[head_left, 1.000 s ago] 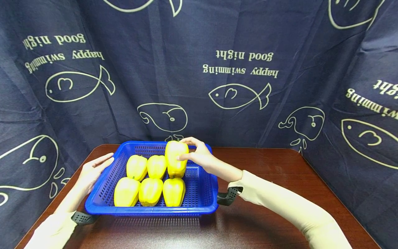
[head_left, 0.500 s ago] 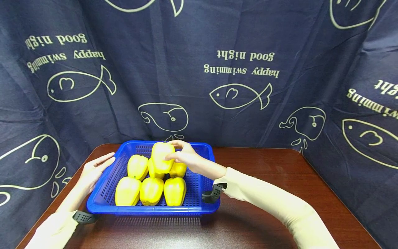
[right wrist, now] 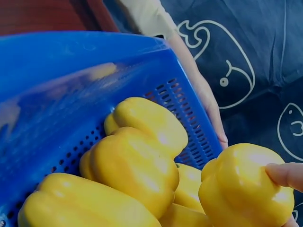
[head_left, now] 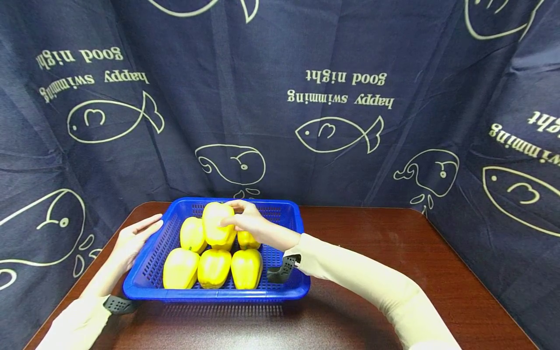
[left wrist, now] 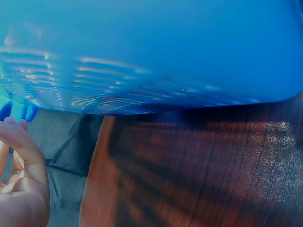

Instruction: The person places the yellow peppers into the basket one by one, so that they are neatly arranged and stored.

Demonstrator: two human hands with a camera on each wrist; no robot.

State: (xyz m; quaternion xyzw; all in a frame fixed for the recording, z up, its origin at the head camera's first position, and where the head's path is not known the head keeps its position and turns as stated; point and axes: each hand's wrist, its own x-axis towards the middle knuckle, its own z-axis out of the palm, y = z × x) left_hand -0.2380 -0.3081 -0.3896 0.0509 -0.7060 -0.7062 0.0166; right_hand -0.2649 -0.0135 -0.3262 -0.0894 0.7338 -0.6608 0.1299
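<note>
In the head view, my right hand [head_left: 247, 221] grips a yellow bell pepper [head_left: 216, 223], its thumb on the near side. That pepper hangs over the back row of yellow bell peppers in a blue plastic basket [head_left: 210, 294] and partly hides one beneath it. More peppers lie in the basket, including a front-left one [head_left: 180, 270] and a front-right one [head_left: 247, 269]. The right wrist view shows the held pepper [right wrist: 246, 187] beside the others, with a thumb tip on it. My left hand [head_left: 131, 243] rests against the basket's left rim, fingers extended; the left wrist view shows it partly [left wrist: 23, 179].
The basket stands on a dark reddish-brown table [head_left: 372, 233], towards its left side. Behind and at both sides hangs a navy cloth [head_left: 271, 97] with white fish and whale drawings. Black wrist straps [head_left: 282, 269] sit on both arms.
My right hand has carried the held pepper leftwards from the back right over the back middle, uncovering a pepper at the back right. My left hand stays at the rim.
</note>
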